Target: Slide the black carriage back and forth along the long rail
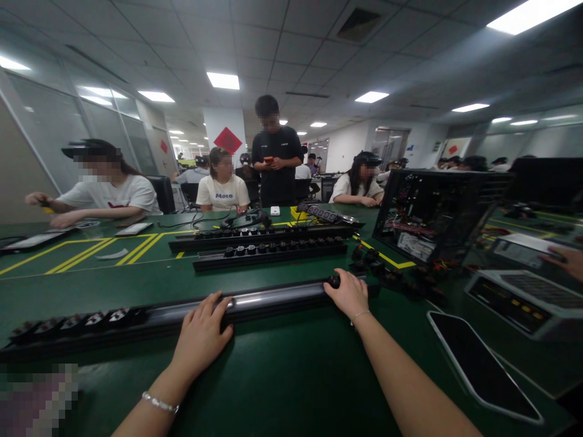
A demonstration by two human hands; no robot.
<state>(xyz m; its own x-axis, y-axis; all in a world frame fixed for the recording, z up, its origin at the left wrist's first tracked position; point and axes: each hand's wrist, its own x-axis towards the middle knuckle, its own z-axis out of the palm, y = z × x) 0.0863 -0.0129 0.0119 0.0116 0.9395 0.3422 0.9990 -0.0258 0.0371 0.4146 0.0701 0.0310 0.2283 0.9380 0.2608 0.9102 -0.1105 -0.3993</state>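
Observation:
A long black metal channel runs across the green table in front of me. Several black socket modules with metal prongs sit in a row in its left part. My left hand lies across the channel's middle, fingers stretched over it and thumb apart on the near side. At the channel's right end, my right hand pinches a small dark round socket module. The fingers partly cover that piece, and I cannot tell whether it is seated in the channel.
Two more channels with modules, a near one and a far one, lie beyond. Loose modules are heaped at right. A phone, a power supply box and an open computer case stand rightward. Co-workers are across the table.

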